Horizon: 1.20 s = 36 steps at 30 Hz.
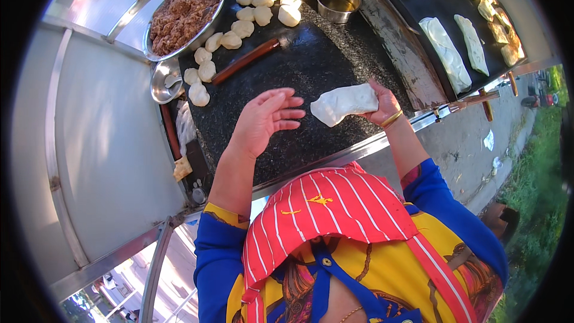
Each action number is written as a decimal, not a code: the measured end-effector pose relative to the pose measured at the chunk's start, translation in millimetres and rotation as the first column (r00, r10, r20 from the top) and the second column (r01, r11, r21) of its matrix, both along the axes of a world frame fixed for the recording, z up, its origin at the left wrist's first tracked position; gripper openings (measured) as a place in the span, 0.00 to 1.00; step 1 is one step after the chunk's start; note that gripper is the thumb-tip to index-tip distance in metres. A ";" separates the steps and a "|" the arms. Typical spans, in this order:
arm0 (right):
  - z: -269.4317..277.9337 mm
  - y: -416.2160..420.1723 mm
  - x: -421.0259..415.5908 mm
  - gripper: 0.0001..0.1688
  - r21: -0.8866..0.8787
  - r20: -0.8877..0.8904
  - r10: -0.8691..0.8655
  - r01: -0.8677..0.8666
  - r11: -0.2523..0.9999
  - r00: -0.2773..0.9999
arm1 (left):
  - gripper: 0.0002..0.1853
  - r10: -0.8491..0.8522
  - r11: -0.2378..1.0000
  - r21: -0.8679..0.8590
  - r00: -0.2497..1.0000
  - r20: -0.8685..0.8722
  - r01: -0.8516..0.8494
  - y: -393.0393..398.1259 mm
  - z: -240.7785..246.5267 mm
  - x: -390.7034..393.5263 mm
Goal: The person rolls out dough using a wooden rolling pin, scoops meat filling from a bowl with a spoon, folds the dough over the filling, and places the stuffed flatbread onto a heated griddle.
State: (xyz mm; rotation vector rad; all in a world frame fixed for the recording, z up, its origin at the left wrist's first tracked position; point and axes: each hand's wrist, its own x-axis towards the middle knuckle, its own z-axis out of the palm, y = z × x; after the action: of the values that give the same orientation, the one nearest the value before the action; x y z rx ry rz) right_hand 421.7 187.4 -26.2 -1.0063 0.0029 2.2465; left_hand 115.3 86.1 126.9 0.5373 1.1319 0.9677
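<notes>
My right hand (384, 104) grips the right end of a folded, filled dough piece (345, 102), held over the black stone worktop (314, 72). Left of the dough, my left hand (273, 119) is apart from it with fingers spread, holding nothing. A wooden rolling pin (246, 60) lies on the worktop beyond my left hand. Several dough balls (242, 28) rest in a bent line behind and left of the pin. A metal bowl (218, 18) of minced meat filling (184, 15) stands at the far left, and a small steel pot (338, 3) of oil at the back.
To the right, past a worn metal edge (394, 40), a black griddle (426, 0) bears long pale filled doughs (446, 54) and browned pieces (497, 31) along its far side. A small metal bowl with a spoon (166, 81), a plastic bag (185, 128) and a side panel (107, 134) are at left.
</notes>
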 end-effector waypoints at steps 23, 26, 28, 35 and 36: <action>35.3 -69.2 -171.0 0.28 0.411 0.866 0.011 -0.723 0.555 0.500 | 0.35 0.393 0.908 -0.161 0.651 0.650 -0.387 -110.1 -73.0 -42.5; 7.6 -84.8 -179.2 0.26 0.477 0.878 -0.219 -0.725 0.498 0.426 | 0.28 0.441 0.897 -0.173 0.857 0.268 -0.407 -118.7 -95.6 -58.4; 17.0 -91.9 -180.6 0.26 0.427 0.904 -0.187 -0.791 0.438 0.384 | 0.26 0.480 0.868 0.081 0.786 -0.390 -0.489 -129.2 -111.6 -53.0; 13.4 -119.4 -163.8 0.40 0.195 0.745 -0.539 -0.902 -0.385 0.392 | 0.35 0.177 0.845 0.081 -0.133 -0.975 0.528 -129.3 -122.8 -34.3; 6.0 -119.5 -163.0 0.45 0.082 0.805 -0.506 -0.904 -0.420 0.309 | 0.36 0.131 0.827 0.041 -0.121 -0.984 0.561 -126.1 -125.6 -32.6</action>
State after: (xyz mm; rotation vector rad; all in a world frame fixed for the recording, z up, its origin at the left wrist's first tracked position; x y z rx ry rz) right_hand 258.8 67.9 -20.2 -0.7532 -2.8475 0.5378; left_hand 82.7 -40.1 1.4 2.1550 2.0345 0.2746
